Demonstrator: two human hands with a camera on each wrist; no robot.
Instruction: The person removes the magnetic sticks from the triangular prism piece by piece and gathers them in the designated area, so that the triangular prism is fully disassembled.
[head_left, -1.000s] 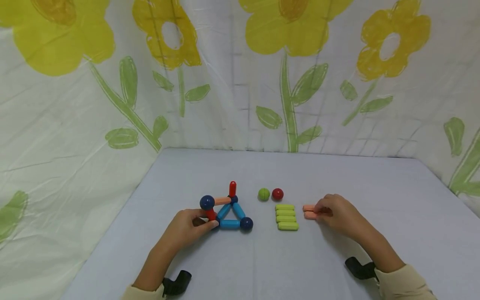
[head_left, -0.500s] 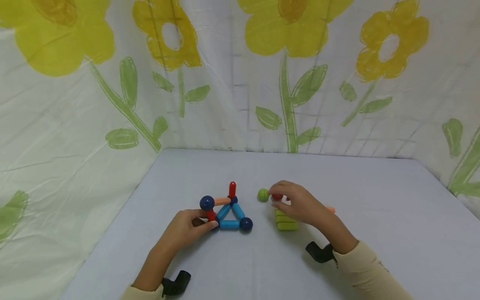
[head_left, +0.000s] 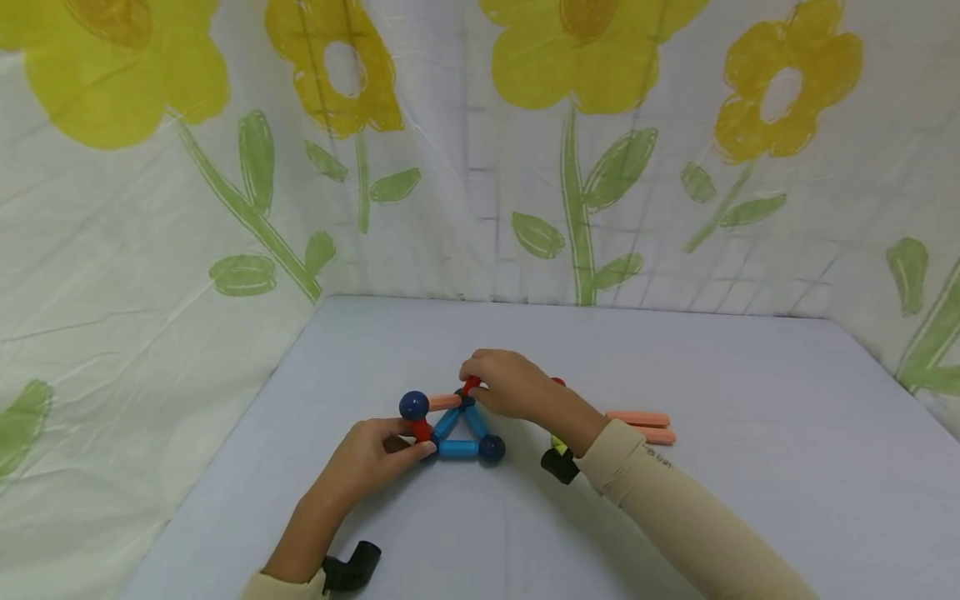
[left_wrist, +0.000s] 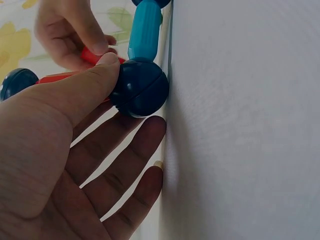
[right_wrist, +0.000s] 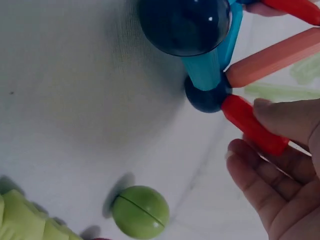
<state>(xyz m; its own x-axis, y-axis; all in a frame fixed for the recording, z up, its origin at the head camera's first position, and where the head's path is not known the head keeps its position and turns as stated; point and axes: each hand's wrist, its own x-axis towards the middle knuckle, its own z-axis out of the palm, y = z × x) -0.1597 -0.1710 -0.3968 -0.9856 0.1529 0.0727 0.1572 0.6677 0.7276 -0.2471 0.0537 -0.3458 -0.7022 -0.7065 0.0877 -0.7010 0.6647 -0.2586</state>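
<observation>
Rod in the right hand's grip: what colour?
Red rod, plain; clearest in the right wrist view.

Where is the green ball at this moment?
In the right wrist view, the green ball lies near the bottom edge, right of the lime-green rods.

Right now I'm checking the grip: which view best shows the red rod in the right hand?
The right wrist view: the red rod shows close up, nearly whole, meeting a dark blue ball. In the head view, the right hand covers much of it; the left wrist view shows only part.
</observation>
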